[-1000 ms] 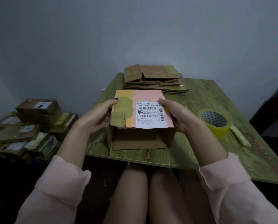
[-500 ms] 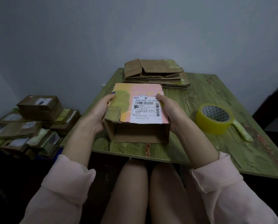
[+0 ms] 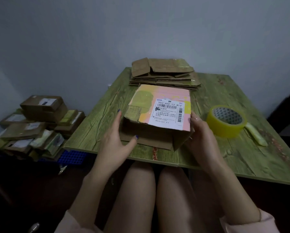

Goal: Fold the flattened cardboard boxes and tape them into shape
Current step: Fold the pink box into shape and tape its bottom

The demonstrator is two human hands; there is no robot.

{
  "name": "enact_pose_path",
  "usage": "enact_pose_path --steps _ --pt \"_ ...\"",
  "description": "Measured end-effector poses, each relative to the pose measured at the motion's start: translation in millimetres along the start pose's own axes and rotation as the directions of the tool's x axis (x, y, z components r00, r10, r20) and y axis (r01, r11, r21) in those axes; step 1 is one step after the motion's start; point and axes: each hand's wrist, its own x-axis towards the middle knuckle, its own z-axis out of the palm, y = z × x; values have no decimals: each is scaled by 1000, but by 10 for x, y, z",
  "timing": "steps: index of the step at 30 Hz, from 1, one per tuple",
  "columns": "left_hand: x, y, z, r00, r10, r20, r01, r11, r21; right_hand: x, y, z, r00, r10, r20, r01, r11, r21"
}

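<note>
A green wooden table (image 3: 242, 157) stands by a grey wall (image 3: 141, 31) in a dim room. Closest to the camera are the person's bare knees and two pink sleeves, under the table's front edge.

The left hand (image 3: 114, 140) is open. Its fingers lie straight and flat on the left side of the box (image 3: 157, 137), and its thumb touches the brown flap at the bottom. The right hand (image 3: 202, 133) is open too and presses flat on the box's right side.

The box sits on the table near the front edge, between the two hands. It is puffed up into shape, with its open end facing the person. Its top is pink and yellow and has a white label (image 3: 168, 113) with bar codes.

Just to the right of the box lies a roll of yellow tape (image 3: 226, 121), flat on the table. A pale strip (image 3: 255, 136) lies beside it.

Behind the box, at the back of the table, is a stack of flat boxes (image 3: 162, 71).

Down on the floor to the left is a pile of brown boxes (image 3: 36, 123), next to something blue (image 3: 72, 156).
</note>
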Motion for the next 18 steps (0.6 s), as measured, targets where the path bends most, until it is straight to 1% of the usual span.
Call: enact_pose_path --steps 2,4,6,7,8,9,10,11,12,13,14,16,18 --pt "47 57 49 979 110 -169 -83 984 157 -22 -29 46 999 -35 17 36 999 -41" --pt "120 83 51 939 185 -290 -120 966 227 -63 -53 54 996 -83 31 86 989 -118" --pt "180 85 21 905 243 -349 -161 955 248 -98 -61 68 992 -120 31 124 976 -178" --pt "209 99 -3 901 244 -360 -164 958 237 -102 -71 68 988 -149 39 154 968 -198" --pt "245 112 -29 903 213 -373 -147 969 197 -103 -102 73 984 -177 30 180 962 -207" --pt "292 116 -61 915 143 -376 -107 988 116 -97 -158 83 981 -193 4 189 962 -199" --pt "346 112 -94 932 48 -359 -55 998 -10 -59 -172 54 978 -207 -40 196 962 -193" --pt "407 103 -132 948 -46 -316 -8 986 -167 -11 -198 22 972 -216 -93 196 963 -186" --pt "469 76 -171 957 -107 -271 20 952 -305 41 -226 -16 963 -223 -150 193 963 -190" --pt "529 31 -207 960 -139 -243 36 923 -384 101 -248 -73 953 -233 -196 187 956 -227" --pt "575 -7 -239 962 -152 -227 46 909 -414 163 -249 -146 948 -238 -210 172 941 -290" --pt "643 -98 -276 970 -160 -182 67 899 -433 248 -245 -255 971 -162 -176 88 926 -367" --pt "714 -166 -292 982 -180 -64 135 893 -429 310 -241 -289 991 -65 -118 21 940 -341"
